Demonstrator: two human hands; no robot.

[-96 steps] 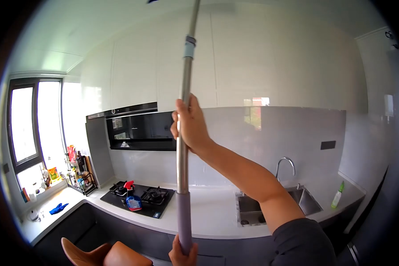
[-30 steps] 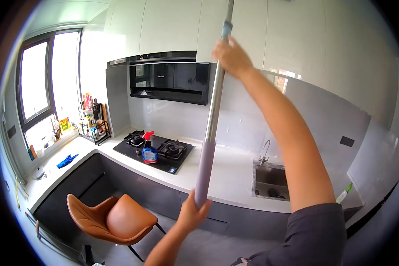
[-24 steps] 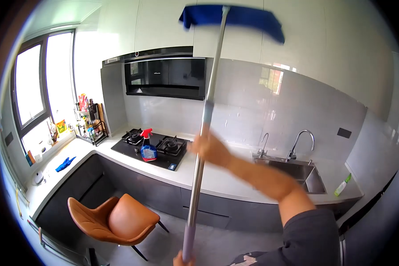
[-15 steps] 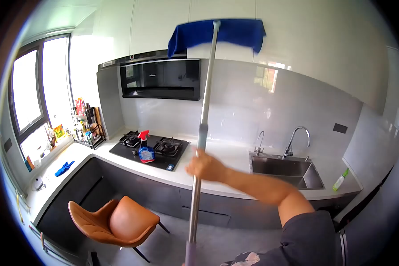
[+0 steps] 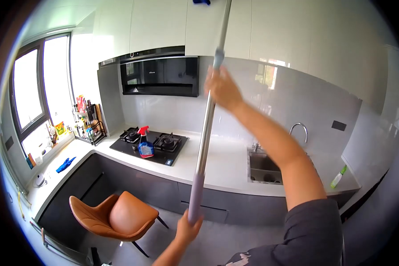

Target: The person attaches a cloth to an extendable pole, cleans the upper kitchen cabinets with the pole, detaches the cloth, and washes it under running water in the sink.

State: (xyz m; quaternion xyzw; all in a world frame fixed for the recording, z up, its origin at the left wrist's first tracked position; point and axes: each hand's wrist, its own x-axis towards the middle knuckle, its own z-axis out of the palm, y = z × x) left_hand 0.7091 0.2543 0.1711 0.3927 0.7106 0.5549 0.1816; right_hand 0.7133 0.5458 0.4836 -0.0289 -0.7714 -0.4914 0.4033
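A flat mop stands nearly upright in front of me, its long metal pole leaning a little to the right at the top. My right hand is raised and wrapped round the pole just under its grey joint. Lower down, my left hand is closed around the bottom end of the purple-grey grip. Only a corner of the blue mop cloth shows at the upper edge of the view, in front of the white wall cabinets; the rest of the mop head is out of sight.
A red-topped spray bottle stands on the gas hob below the range hood. The sink is partly behind my right arm. A brown chair, blue glove and green-topped bottle are nearby.
The mop has risen, taking most of its blue cloth beyond the top edge. My right hand has moved up with the pole, and my left hand has come into view on the grip.
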